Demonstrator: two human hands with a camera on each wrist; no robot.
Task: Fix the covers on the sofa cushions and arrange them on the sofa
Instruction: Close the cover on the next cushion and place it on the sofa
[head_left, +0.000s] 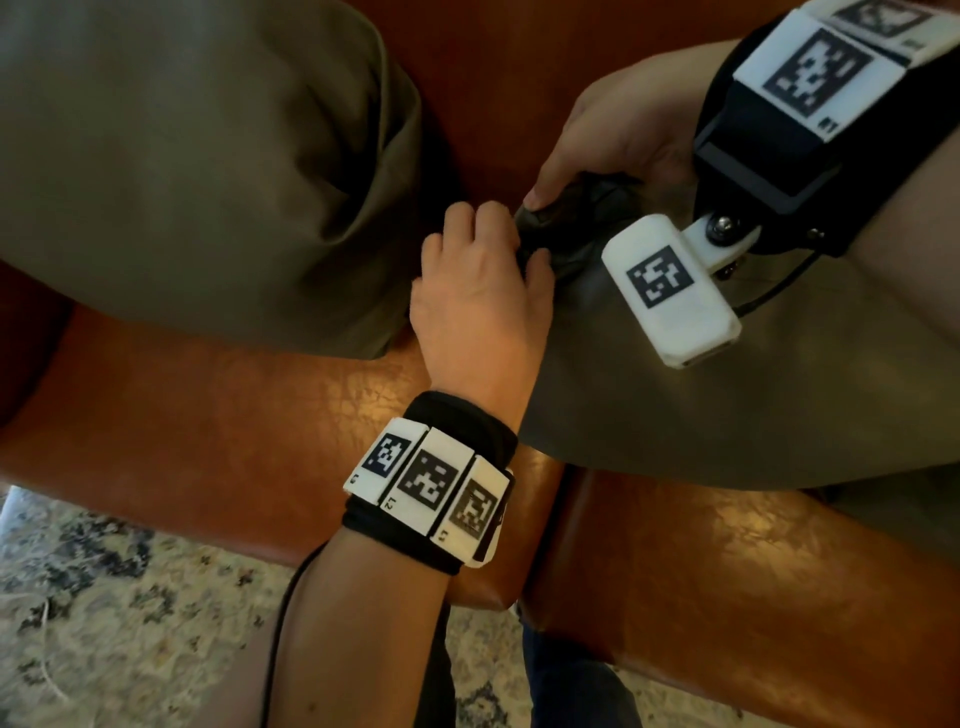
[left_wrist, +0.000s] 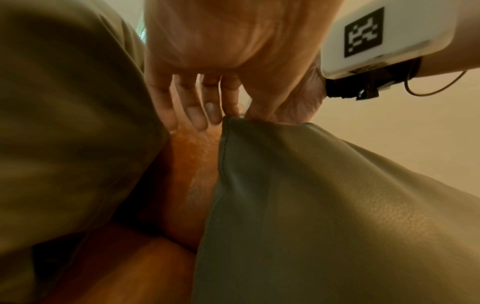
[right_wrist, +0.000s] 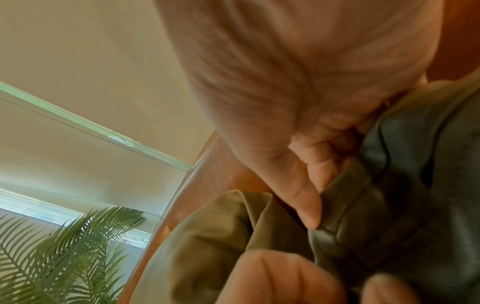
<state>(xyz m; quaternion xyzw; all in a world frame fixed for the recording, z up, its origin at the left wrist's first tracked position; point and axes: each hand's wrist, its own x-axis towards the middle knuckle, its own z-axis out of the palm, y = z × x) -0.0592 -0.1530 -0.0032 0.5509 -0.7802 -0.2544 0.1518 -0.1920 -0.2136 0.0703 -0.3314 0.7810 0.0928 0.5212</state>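
Both hands met at one corner of an olive-green leather-look cushion cover (head_left: 649, 395), which lay on the seat of a tan-brown leather sofa (head_left: 218, 415). The left hand (head_left: 480, 306) approached from below, its fingers curled and its thumb (head_left: 537, 265) pressed against the bunched, darker corner of the cover (head_left: 576, 228). The right hand (head_left: 618, 135) came from above, its index finger (head_left: 550, 182) bearing down on the same gathered corner; the right wrist view showed thumb (right_wrist: 306, 205) and curled fingers pinching the fabric fold (right_wrist: 350, 205) between them. A second olive-green fabric cushion (head_left: 197, 171) leaned against the sofa back just left of the hands. A patterned beige rug (head_left: 130, 623) lay before the sofa.
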